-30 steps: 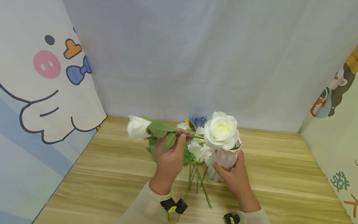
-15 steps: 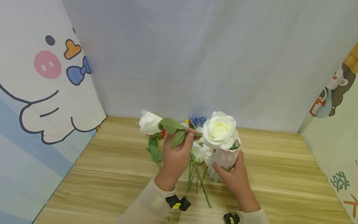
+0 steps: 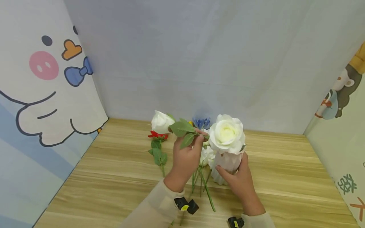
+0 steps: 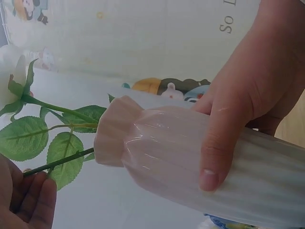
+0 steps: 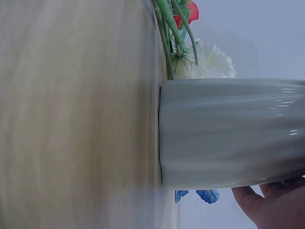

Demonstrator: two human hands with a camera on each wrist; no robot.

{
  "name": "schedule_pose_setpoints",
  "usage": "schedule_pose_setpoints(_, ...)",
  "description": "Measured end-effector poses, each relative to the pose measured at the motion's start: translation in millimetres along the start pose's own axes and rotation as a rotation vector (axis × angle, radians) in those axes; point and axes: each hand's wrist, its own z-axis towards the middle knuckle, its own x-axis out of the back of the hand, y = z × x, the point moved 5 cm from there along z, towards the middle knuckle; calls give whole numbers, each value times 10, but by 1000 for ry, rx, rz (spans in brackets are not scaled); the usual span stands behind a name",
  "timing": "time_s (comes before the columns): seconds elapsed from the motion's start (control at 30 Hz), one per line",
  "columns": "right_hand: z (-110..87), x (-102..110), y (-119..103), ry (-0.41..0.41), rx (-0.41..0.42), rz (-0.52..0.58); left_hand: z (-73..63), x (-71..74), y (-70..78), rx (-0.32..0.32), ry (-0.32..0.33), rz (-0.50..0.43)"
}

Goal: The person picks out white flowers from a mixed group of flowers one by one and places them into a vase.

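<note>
My left hand (image 3: 186, 155) pinches the green stem of a white rose (image 3: 162, 123), whose bloom points left and whose leaves (image 3: 182, 128) lie over the fingers. In the left wrist view the stem (image 4: 64, 161) runs from those fingertips to the frilled rim of a pale ribbed vase (image 4: 162, 148), its end hidden there. A second white rose (image 3: 227, 134) stands in the vase, its bloom over the mouth. My right hand (image 3: 239, 179) grips the vase's side, thumb across the front. The vase's base sits on the tabletop in the right wrist view.
Left of the hands, a red flower (image 3: 157, 135) with a leafy stem lies on the wooden table (image 3: 114, 177). Beside the vase lie white flowers (image 3: 206, 155), a blue flower (image 3: 201, 123) and several stems (image 3: 209, 196) pointing forward. A grey curtain (image 3: 185, 63) closes the back.
My left hand has moved right with the white rose, bringing its stem to the vase's mouth. The red flower has come into view behind it. My right hand keeps its hold on the vase.
</note>
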Motion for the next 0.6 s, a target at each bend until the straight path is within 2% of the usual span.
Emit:
schedule_pose_setpoints(0.17, -2, -1, -8, -3, -11, -14, 64, -10, -7, 12, -17, -10)
schedule_pose_setpoints(0.27, -1, 0, -16, -7, -14, -11, 110, -18, 3, 27, -49, 24)
schedule_pose_setpoints(0.5, -2, 4, -25, -11, -29, -7, 176, -46, 56, 73, -125, 156)
schedule_pose_setpoints(0.6, 0, 6, -21, -11, -36, -12, 203, -71, 71, 67, -132, 226)
